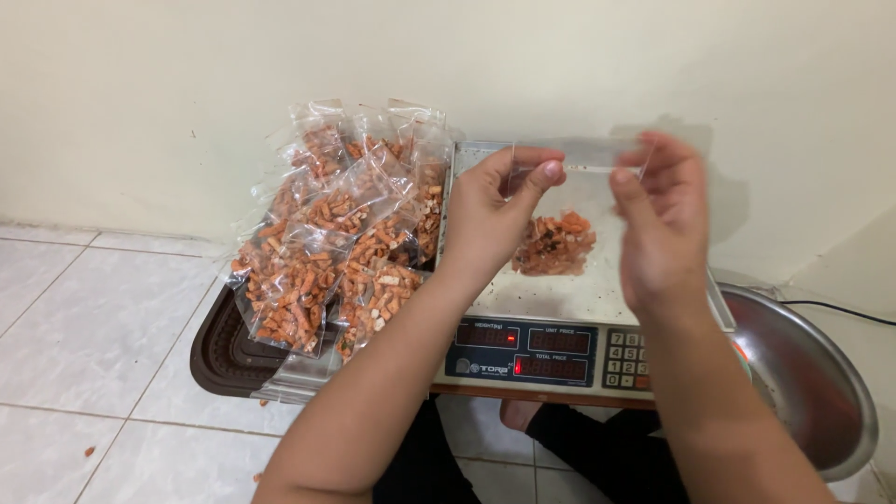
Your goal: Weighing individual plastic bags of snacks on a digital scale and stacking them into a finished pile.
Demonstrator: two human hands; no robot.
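My left hand point(492, 217) and my right hand point(661, 222) hold up a small clear plastic bag point(571, 201) by its top edge, one hand at each upper corner. The bag hangs over the steel pan point(560, 294) of a digital weighing scale point(537, 350). A small amount of orange-brown snack pieces point(554, 245) sits in the bottom of the bag. Both hands pinch the bag's mouth with thumb and fingers.
A pile of several filled clear bags point(341, 233) of the same orange snack lies on a dark brown tray point(224, 359) at the left. A large steel bowl point(812, 373) stands at the right, with a black cable behind it. White floor tiles and a cream wall surround.
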